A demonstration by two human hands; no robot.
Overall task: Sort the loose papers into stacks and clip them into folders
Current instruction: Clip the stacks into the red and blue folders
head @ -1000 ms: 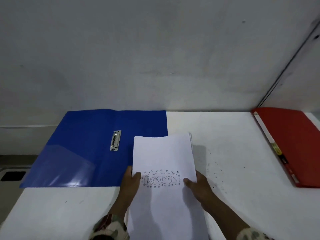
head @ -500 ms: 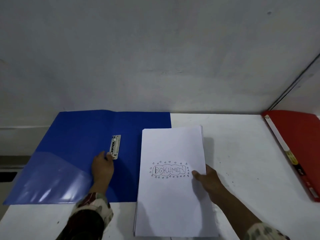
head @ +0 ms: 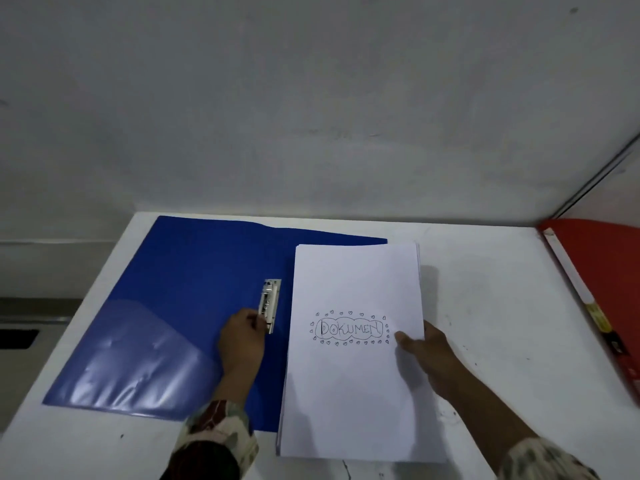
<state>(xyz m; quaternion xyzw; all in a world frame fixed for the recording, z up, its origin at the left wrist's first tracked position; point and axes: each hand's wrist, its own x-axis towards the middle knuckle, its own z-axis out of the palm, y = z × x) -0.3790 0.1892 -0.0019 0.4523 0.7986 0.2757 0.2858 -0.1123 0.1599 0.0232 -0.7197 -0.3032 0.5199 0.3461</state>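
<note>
clipping step: the left hand (head: 242,344) pinches the lever of the metal clip (head: 270,304) in the open blue folder (head: 194,271) on the worktop (head: 485,306). the right hand (head: 427,355) holds its grip clamped on the paper stack (head: 353,375), which overlaps the folder's right edge. next, the clip likely needs lifting so the stack can slide under.

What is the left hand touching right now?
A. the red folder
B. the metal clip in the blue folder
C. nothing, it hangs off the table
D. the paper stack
B: the left hand pinches the near end of the metal clip in the open blue folder, while the right hand holds the paper stack.
</note>
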